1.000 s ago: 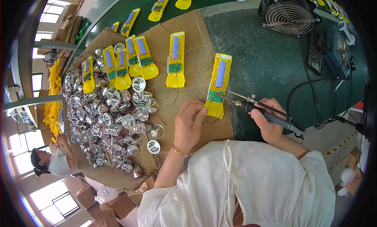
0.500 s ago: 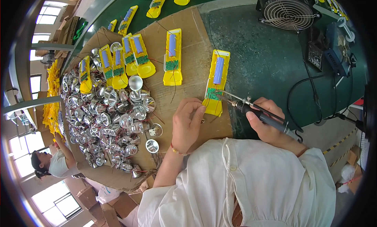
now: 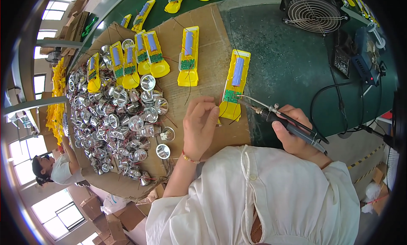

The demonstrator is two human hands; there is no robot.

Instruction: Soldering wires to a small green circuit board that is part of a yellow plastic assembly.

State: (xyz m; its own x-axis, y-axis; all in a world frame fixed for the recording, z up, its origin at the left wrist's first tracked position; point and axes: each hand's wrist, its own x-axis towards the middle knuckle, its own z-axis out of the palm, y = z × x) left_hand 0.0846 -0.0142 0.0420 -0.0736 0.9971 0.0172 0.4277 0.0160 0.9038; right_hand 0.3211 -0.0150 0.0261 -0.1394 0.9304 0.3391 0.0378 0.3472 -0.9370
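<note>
Silver reflectors (image 3: pixel 113 120) near left hand (image 3: pixel 199 127)

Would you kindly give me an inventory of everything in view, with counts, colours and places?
soldering iron: one, dark grey, tip at the nearest casing
nearest casing: one, yellow, on cardboard, holding a purple battery and green board
other casings: at least ten, yellow, farther back
reflectors: dozens, silver, piled left
cardboard: brown, on table
table: one, green, centre
fan: one, black, far right
box-shaped device: one, blue, right
boxes: several, brown, lower left
windows: several, bright, left
co-worker: one, white top, left
left hand: one, bare, beside nearest casing
right hand: one, bare, holding iron
</note>
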